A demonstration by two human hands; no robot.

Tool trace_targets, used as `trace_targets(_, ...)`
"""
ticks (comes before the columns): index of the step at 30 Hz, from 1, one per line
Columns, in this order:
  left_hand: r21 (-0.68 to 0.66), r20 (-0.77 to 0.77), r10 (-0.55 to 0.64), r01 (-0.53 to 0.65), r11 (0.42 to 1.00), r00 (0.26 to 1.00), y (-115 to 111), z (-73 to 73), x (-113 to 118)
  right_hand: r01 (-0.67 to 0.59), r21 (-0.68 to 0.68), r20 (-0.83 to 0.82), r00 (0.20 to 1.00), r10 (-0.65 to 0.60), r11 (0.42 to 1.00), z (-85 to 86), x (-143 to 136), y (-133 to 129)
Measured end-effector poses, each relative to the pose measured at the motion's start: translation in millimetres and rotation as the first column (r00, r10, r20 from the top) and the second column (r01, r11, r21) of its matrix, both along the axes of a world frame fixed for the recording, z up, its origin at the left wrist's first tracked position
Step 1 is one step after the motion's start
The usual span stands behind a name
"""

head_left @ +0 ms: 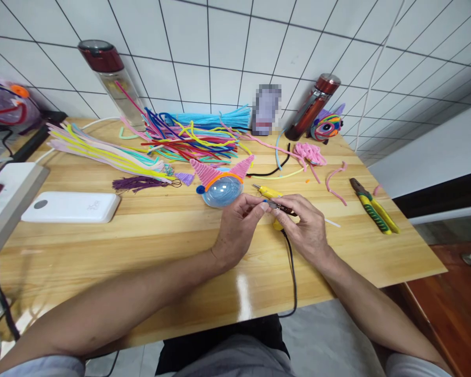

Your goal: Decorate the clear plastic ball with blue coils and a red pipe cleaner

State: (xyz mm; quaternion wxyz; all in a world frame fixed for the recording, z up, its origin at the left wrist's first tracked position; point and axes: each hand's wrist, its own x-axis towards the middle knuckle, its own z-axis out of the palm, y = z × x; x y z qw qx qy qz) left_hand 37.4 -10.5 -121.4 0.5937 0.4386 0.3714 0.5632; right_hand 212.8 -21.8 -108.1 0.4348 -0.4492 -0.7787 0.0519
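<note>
Faint digits mark the power bank (73, 207) left of the pink-eared dome (223, 191); left hand (237, 228) pinches a blue piece (265, 201), right hand (308, 225) a dark tool (286, 209).

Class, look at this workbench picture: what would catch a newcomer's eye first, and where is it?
Probably the bundles of bright fuzzy stems, heaped toward the tiled wall. Next, perhaps, the clear dome with pink ears and an orange band, just beyond the left hand. The green-and-yellow pliers stand out at the right.
</note>
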Motion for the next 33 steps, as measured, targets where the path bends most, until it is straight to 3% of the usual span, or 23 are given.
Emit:
trace_targets(5, -0.039, -0.039, 0.034, -0.035, 0.999, 0.999, 0, -0.9, 1, 0.019, 0.005, 0.032, 0.999, -0.019, 1.000, -0.2, -1, 1)
trace_targets(21, -0.064, -0.005, -0.003, 0.003, 0.998, 1.000, -3, 3.6, 2, 0.041, 0.185, 0.084, 0.995, -0.057, 0.982, -3.8, -2, 2)
trace_targets(33, -0.086, 0.026, -0.006, 0.009, 0.996, 1.000, 0, 3.1, 2, -0.024, 0.262, 0.235, 0.971, -0.040, 0.965, -5.2, 9, 8)
